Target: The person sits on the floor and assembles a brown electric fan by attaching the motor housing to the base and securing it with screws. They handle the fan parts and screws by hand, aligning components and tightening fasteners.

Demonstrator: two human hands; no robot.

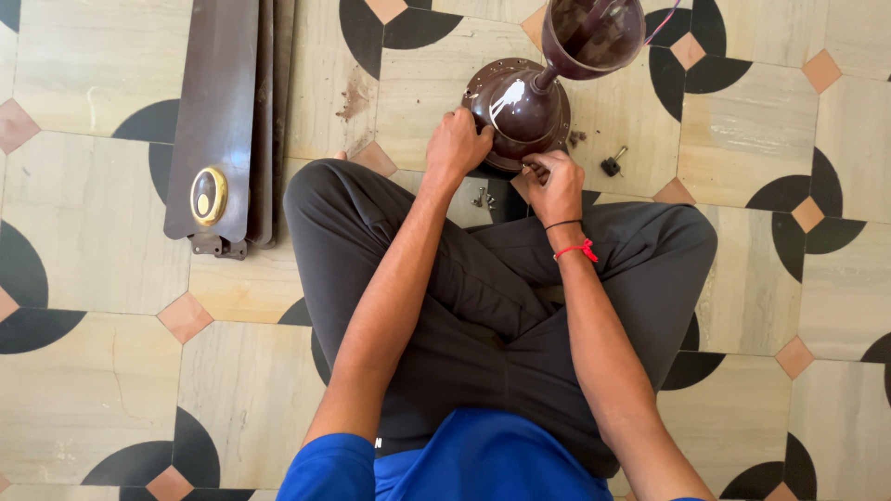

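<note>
- A person sits cross-legged on the patterned stone-tile floor (102, 371) in a blue shirt (464, 468) and dark grey trousers (483, 297); both bare forearms reach forward over the lap
- The right hand (555, 186) — a red thread and a thin black band at its wrist — has its fingertips pinched together on something small at the near rim of the dark brown glossy metal ceiling-fan motor housing (520, 111); what they pinch is too small to tell
- The left hand (457, 144) rests on the housing's left side, fingers curled against it
- The housing stands on the floor just beyond the knees; its brown bowl-shaped canopy cup (594, 35) rises on a short rod behind it
- Small loose screws (482, 197) lie between the hands; a small dark fitting (612, 165) lies to the right
- Far left — stacked brown fan blades (223, 111) with a brass oval trim
</note>
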